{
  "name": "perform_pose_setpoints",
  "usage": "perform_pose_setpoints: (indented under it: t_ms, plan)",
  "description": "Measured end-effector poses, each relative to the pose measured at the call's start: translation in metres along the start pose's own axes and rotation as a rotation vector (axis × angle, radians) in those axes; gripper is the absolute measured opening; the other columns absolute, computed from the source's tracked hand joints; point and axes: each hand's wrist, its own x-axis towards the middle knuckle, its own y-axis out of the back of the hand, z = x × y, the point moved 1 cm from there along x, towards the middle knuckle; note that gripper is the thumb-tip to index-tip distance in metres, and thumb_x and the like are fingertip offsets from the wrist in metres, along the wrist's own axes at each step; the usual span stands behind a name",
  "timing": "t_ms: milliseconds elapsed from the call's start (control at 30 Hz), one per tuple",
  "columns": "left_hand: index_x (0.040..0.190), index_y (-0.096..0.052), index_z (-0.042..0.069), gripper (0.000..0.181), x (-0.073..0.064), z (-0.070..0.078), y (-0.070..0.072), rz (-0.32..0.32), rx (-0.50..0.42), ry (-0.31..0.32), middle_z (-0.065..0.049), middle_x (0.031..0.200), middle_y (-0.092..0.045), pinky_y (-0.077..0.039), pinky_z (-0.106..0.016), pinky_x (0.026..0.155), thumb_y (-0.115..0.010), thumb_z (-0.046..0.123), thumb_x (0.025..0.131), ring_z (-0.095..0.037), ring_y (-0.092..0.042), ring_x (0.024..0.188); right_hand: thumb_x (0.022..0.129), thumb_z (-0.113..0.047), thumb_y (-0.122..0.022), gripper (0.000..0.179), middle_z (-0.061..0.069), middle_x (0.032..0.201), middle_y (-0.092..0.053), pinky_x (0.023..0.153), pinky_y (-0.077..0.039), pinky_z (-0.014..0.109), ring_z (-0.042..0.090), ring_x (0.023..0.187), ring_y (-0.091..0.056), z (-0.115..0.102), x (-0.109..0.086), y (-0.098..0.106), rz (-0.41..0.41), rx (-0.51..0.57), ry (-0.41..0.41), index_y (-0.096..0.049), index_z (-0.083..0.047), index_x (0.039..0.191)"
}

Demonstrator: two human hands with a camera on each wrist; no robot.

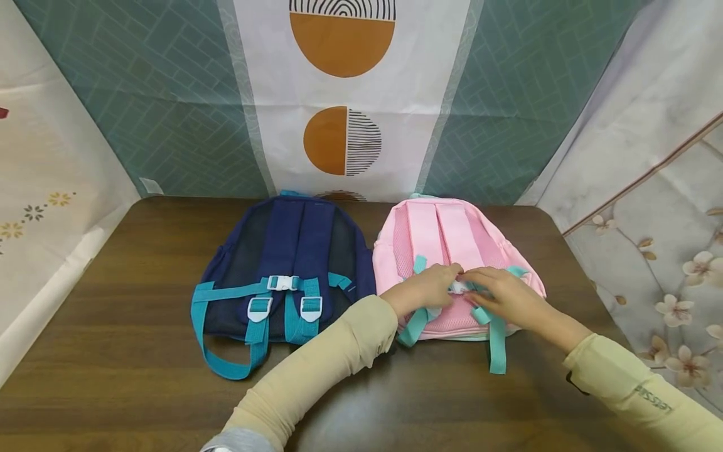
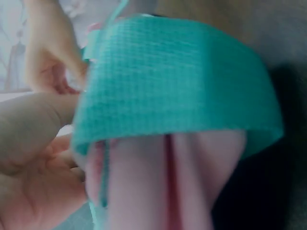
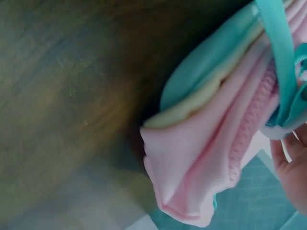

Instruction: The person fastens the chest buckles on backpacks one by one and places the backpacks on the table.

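A pink backpack (image 1: 497, 235) lies with its strap side up at the right of the table. Both hands meet over its middle at a white buckle (image 1: 457, 287) joined to turquoise webbing. My left hand (image 1: 427, 290) grips the buckle's left side, its fingertips partly hidden. From the right, my right hand (image 1: 508, 300) pinches the other side between thumb and fingers. A turquoise strap end (image 1: 498, 345) hangs over the bag's lower edge. In the left wrist view a wide turquoise strap (image 2: 163, 81) blocks much of the bag. The right wrist view shows the bag's pink side (image 3: 192, 158).
To the left lies a navy backpack (image 1: 237, 251), its straps joined by a fastened white buckle (image 1: 282, 282). One turquoise strap loop (image 1: 228, 370) spreads onto the brown table (image 1: 113, 351). Patterned cloth (image 1: 186, 113) hangs behind the table and along both sides.
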Motion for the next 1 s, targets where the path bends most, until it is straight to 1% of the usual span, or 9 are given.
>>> perform_pose_setpoints:
  t_ms: [67, 167, 267, 333, 467, 567, 700, 867, 1000]
  plan:
    - [0.133, -0.045, 0.01, 0.051, 0.001, -0.001, -0.003, 0.048, 0.006, -0.009, -0.004, 0.126, -0.057, -0.046, -0.019, 0.079, -0.063, 0.004, 0.086, -0.012, -0.056, 0.105, 0.072, -0.001, -0.076, 0.035, 0.009, 0.102, -0.067, 0.078, -0.052, 0.04, 0.025, 0.094, -0.064, 0.002, 0.0, -0.003, 0.009, -0.006, 0.012, -0.066, 0.0, 0.105]
    - [0.127, -0.049, 0.01, 0.043, 0.0, -0.001, -0.004, 0.126, 0.014, -0.047, -0.006, 0.115, -0.063, -0.043, -0.016, 0.063, -0.059, -0.001, 0.086, -0.01, -0.056, 0.083, 0.07, 0.0, -0.078, 0.034, 0.008, 0.097, -0.067, 0.076, -0.052, 0.039, 0.024, 0.09, -0.064, 0.004, 0.001, -0.003, 0.037, -0.026, 0.026, -0.066, 0.0, 0.102]
    - [0.124, -0.048, 0.011, 0.041, -0.003, -0.002, -0.003, 0.178, -0.01, -0.074, -0.007, 0.101, -0.065, -0.041, -0.015, 0.053, -0.057, -0.002, 0.086, -0.01, -0.054, 0.069, 0.068, -0.001, -0.079, 0.036, 0.006, 0.094, -0.066, 0.072, -0.052, 0.038, 0.023, 0.084, -0.064, 0.006, -0.002, -0.001, 0.069, -0.061, 0.011, -0.066, -0.002, 0.101]
    - [0.121, -0.045, 0.011, 0.04, -0.005, -0.004, -0.001, 0.201, -0.044, -0.073, -0.009, 0.092, -0.065, -0.041, -0.016, 0.05, -0.059, -0.001, 0.085, -0.012, -0.054, 0.064, 0.068, -0.002, -0.08, 0.037, 0.004, 0.092, -0.065, 0.068, -0.052, 0.035, 0.019, 0.079, -0.063, 0.008, -0.004, 0.0, 0.086, -0.07, -0.007, -0.065, -0.004, 0.102]
    - [0.115, -0.046, 0.009, 0.039, -0.007, -0.011, 0.002, 0.276, -0.131, -0.042, -0.008, 0.097, -0.064, -0.042, -0.015, 0.057, -0.066, 0.003, 0.082, -0.013, -0.057, 0.077, 0.067, -0.003, -0.081, 0.039, 0.0, 0.089, -0.062, 0.063, -0.048, 0.023, 0.01, 0.071, -0.059, 0.01, -0.008, -0.002, 0.114, -0.055, -0.019, -0.065, -0.006, 0.102]
    - [0.117, -0.047, 0.008, 0.043, -0.008, -0.014, 0.003, 0.337, -0.189, -0.04, -0.006, 0.104, -0.063, -0.043, -0.014, 0.061, -0.07, 0.006, 0.081, -0.012, -0.057, 0.083, 0.065, -0.002, -0.081, 0.04, 0.0, 0.09, -0.061, 0.065, -0.046, 0.015, 0.01, 0.072, -0.058, 0.009, -0.011, -0.003, 0.138, -0.031, -0.022, -0.065, -0.006, 0.102]
    - [0.122, -0.047, 0.007, 0.046, -0.011, -0.014, 0.003, 0.376, -0.235, -0.067, -0.003, 0.096, -0.064, -0.044, -0.012, 0.057, -0.07, 0.006, 0.082, -0.009, -0.056, 0.074, 0.066, -0.002, -0.081, 0.039, 0.002, 0.094, -0.063, 0.069, -0.045, 0.01, 0.014, 0.075, -0.062, 0.005, -0.012, -0.005, 0.182, 0.005, -0.07, -0.066, -0.004, 0.102]
    - [0.121, -0.05, 0.009, 0.044, -0.013, -0.014, 0.002, 0.396, -0.233, -0.068, -0.002, 0.096, -0.065, -0.044, -0.009, 0.06, -0.07, 0.006, 0.082, -0.006, -0.055, 0.075, 0.068, -0.002, -0.08, 0.036, 0.005, 0.096, -0.066, 0.069, -0.048, 0.012, 0.016, 0.073, -0.064, -0.002, -0.012, -0.009, 0.248, 0.02, -0.135, -0.067, -0.003, 0.101]
    - [0.119, -0.051, 0.01, 0.042, -0.012, -0.013, 0.003, 0.392, -0.206, -0.069, -0.002, 0.096, -0.065, -0.043, -0.009, 0.061, -0.071, 0.008, 0.082, -0.006, -0.055, 0.077, 0.069, -0.001, -0.079, 0.033, 0.007, 0.096, -0.068, 0.064, -0.052, 0.022, 0.018, 0.071, -0.065, -0.004, -0.009, -0.009, 0.281, 0.05, -0.197, -0.069, -0.002, 0.101]
